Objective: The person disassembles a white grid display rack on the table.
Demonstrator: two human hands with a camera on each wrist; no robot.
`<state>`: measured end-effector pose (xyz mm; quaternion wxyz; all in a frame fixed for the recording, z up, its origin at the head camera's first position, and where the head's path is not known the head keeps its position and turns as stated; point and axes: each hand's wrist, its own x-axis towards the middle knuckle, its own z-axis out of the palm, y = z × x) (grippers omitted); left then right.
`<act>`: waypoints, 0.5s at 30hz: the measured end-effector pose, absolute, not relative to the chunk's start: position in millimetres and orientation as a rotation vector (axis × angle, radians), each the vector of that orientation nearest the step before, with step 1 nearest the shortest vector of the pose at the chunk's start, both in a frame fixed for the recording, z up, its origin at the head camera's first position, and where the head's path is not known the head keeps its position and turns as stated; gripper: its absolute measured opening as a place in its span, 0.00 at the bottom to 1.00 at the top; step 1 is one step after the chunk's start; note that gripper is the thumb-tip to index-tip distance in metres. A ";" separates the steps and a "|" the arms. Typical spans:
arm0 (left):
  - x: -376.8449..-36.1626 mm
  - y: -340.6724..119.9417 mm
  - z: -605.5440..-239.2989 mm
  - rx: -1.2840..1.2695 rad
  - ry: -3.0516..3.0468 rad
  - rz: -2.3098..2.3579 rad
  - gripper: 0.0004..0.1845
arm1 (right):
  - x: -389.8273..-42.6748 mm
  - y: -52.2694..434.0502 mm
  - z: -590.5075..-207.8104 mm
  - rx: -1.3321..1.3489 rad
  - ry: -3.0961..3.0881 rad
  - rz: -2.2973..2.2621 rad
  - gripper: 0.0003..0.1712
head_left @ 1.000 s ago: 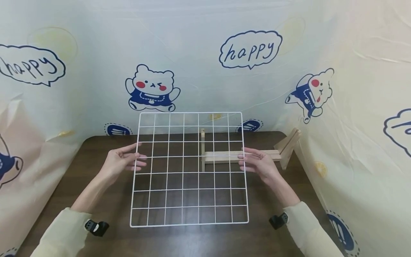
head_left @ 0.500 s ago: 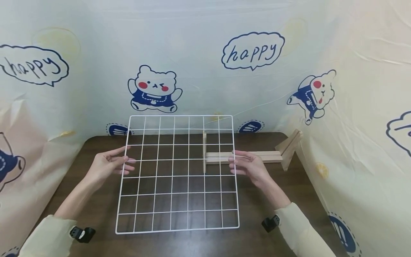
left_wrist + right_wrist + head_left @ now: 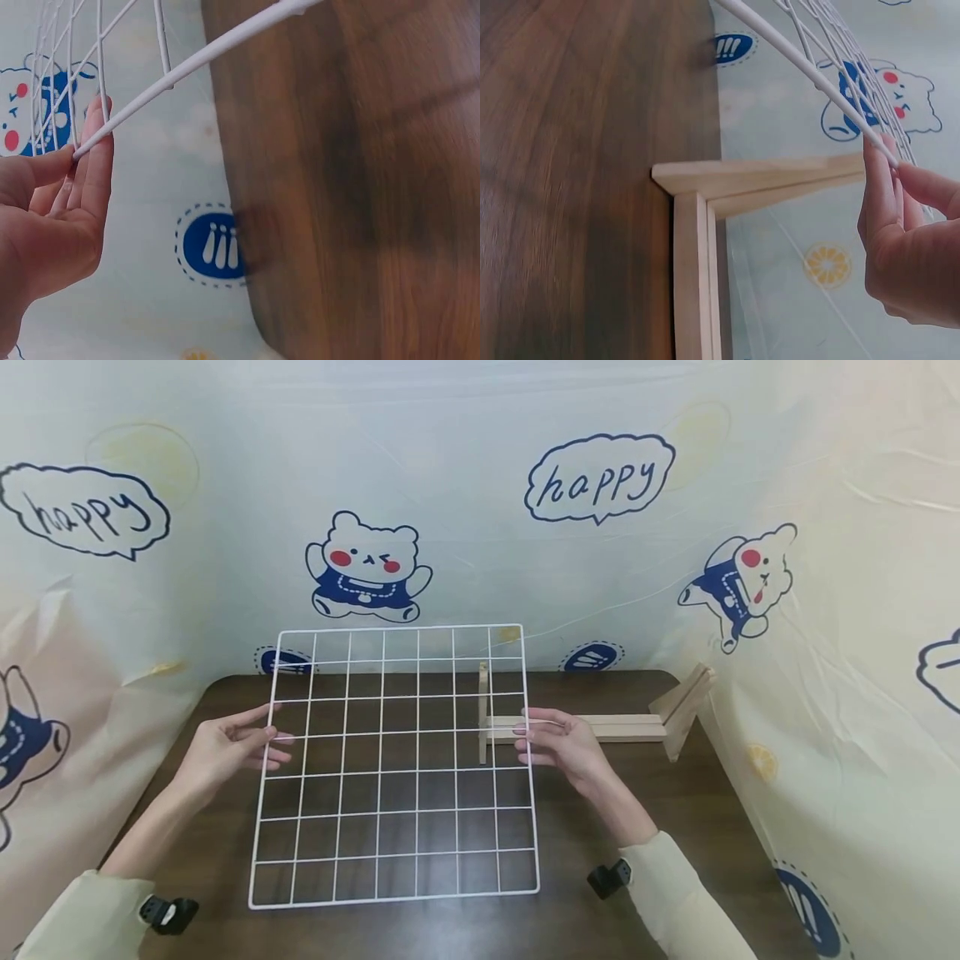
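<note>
A white wire grid panel (image 3: 397,770) is held up over the table, tilted with its far edge higher. On its left side wire, my left hand (image 3: 225,747) pinches with thumb and fingers; the left wrist view shows the thumb (image 3: 54,166) against the frame rod. My right hand (image 3: 566,747) pinches the opposite side wire, and in the right wrist view its fingers (image 3: 881,187) lie behind the rod. Partly behind the panel stands a light wooden stand (image 3: 622,727), with a long bar between two end pieces. In the right wrist view the wooden stand (image 3: 694,270) lies below the panel.
The dark brown wooden table (image 3: 600,910) spreads beneath everything. A pale curtain (image 3: 480,552) printed with bears and "happy" bubbles encloses it at the back and both sides. The stand's right end piece (image 3: 686,710) is near the right curtain.
Both hands have carried the grid panel to the left across the head view, and it now sits slightly rotated. The wooden stand has stayed in place on the table.
</note>
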<state>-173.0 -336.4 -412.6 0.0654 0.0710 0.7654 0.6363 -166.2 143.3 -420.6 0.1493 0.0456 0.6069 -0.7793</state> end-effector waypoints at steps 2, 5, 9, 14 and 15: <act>-172.1 -340.8 -414.1 0.220 2.347 1.894 0.32 | -166.5 137.3 -421.5 0.124 1.739 -2.241 0.24; -171.2 -347.0 -416.0 0.238 2.404 1.864 0.30 | -166.9 129.4 -423.1 0.102 1.752 -2.230 0.25; -170.5 -354.2 -415.8 0.250 2.465 1.847 0.30 | -167.2 120.4 -424.2 0.099 1.762 -2.216 0.25; -171.8 -363.0 -414.4 0.229 2.517 1.834 0.31 | -167.6 108.5 -426.3 0.079 1.746 -2.223 0.24; -172.0 -365.3 -414.7 0.228 2.535 1.821 0.30 | -167.5 105.7 -427.3 0.070 1.741 -2.222 0.24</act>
